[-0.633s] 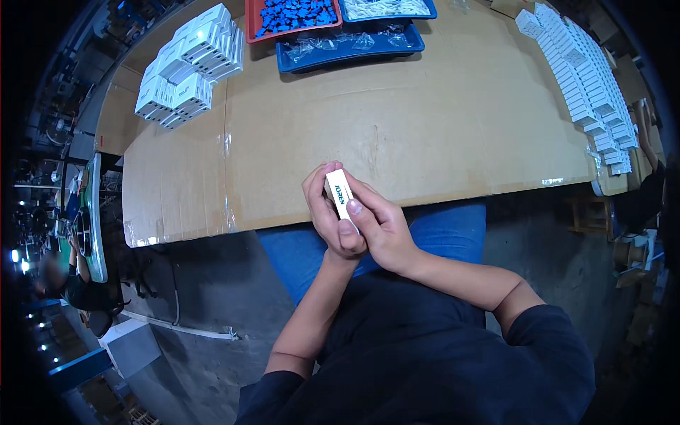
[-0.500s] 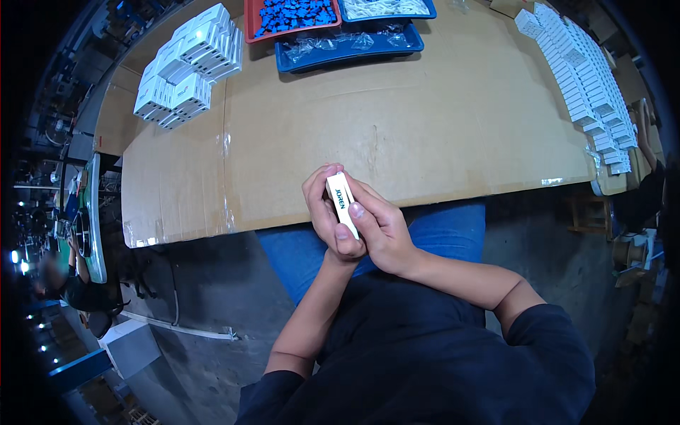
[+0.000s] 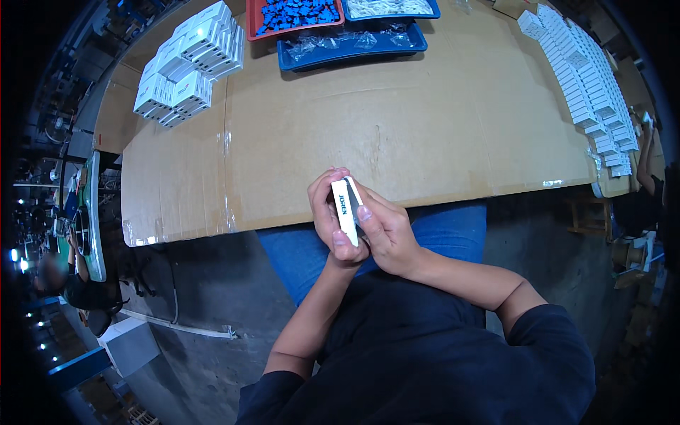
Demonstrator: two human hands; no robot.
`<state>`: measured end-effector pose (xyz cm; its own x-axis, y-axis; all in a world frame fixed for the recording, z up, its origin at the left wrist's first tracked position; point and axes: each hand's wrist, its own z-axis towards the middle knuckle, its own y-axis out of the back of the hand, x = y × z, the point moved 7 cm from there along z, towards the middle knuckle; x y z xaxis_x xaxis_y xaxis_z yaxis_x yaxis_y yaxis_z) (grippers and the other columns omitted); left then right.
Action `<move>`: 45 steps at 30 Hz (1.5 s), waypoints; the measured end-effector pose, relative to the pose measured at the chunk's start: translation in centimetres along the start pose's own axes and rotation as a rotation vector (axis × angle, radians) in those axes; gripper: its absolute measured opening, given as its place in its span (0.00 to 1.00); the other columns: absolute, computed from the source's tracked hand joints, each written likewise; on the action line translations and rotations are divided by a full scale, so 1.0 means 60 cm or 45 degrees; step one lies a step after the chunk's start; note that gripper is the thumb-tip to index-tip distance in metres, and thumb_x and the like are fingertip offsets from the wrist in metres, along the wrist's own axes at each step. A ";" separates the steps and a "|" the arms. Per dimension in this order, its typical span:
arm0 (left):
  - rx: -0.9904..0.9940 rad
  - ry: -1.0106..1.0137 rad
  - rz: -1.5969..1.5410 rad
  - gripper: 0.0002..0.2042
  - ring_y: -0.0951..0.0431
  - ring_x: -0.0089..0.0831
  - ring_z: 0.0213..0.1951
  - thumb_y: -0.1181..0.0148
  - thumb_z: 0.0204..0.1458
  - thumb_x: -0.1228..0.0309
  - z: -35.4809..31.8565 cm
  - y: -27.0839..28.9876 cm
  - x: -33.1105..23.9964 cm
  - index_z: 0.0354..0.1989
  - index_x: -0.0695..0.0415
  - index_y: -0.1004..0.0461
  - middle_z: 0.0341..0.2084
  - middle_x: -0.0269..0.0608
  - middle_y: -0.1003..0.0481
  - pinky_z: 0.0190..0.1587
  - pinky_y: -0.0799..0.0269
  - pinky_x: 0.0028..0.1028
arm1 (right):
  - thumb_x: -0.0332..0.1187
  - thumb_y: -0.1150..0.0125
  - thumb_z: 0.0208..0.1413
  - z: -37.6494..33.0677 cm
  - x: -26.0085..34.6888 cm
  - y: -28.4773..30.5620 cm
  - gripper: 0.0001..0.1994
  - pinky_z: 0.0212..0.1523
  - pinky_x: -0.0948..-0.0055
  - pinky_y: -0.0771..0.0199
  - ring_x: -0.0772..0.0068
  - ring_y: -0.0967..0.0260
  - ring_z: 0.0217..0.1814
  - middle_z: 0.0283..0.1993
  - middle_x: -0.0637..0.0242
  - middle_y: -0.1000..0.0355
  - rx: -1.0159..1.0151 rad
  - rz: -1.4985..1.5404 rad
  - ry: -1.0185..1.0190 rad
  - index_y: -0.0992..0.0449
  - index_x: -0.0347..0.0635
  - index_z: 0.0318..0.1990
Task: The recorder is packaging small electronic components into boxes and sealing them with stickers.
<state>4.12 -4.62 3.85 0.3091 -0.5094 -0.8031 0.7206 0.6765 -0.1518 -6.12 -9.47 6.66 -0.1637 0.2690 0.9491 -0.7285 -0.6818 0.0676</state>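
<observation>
A small white box (image 3: 344,209) with dark print on its narrow side is held between my two hands, just past the table's near edge and above my lap. My left hand (image 3: 325,218) wraps round its left side, thumb near the lower end and fingertips at the top. On the other side, my right hand (image 3: 391,235) closes on it, with the thumb pressed against the right edge. A dark gap shows along that edge near the top, between the printed side and the rest. Most of the box is hidden by my palms.
The cardboard-covered table (image 3: 304,142) bears stacked white boxes (image 3: 188,67) at left and long rows of white boxes (image 3: 584,85) at right. At the back stand a red tray (image 3: 301,30) of blue pieces, a tray of white pieces (image 3: 389,8) and a blue tray (image 3: 354,59) with clear plastic. People sit at both sides.
The box has turned slightly in my hands, and a dark gap along its right edge is wider. Both hands have shifted a little to the right and toward me.
</observation>
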 end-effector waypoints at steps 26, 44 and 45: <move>0.093 1.454 -0.813 0.39 0.22 0.37 0.59 0.72 0.69 0.33 -0.058 -0.063 0.020 0.69 0.55 0.38 0.59 0.46 0.27 0.59 0.22 0.38 | 0.55 0.20 0.42 0.026 0.005 0.061 0.45 0.67 0.43 0.31 0.43 0.29 0.67 0.67 0.47 0.29 0.263 -0.572 0.617 0.27 0.37 0.65; 0.251 1.453 -0.724 0.39 0.20 0.37 0.55 0.73 0.70 0.34 -0.069 -0.072 0.015 0.67 0.60 0.38 0.55 0.49 0.26 0.55 0.20 0.35 | 0.56 0.23 0.46 -0.001 0.001 0.070 0.42 0.63 0.47 0.25 0.38 0.25 0.64 0.61 0.38 0.26 0.185 -0.525 0.759 0.23 0.29 0.60; 0.250 1.452 -0.722 0.39 0.20 0.37 0.55 0.73 0.70 0.34 -0.071 -0.071 0.018 0.67 0.60 0.38 0.55 0.49 0.26 0.55 0.20 0.35 | 0.54 0.22 0.46 0.000 0.004 0.071 0.41 0.62 0.47 0.24 0.39 0.25 0.63 0.61 0.40 0.26 0.171 -0.513 0.772 0.23 0.31 0.61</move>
<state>-1.27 -5.76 1.18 -0.7010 0.1071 -0.7051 0.6847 0.3776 -0.6233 -9.28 -12.33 7.16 -0.2678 0.8181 0.5089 -0.7283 -0.5177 0.4490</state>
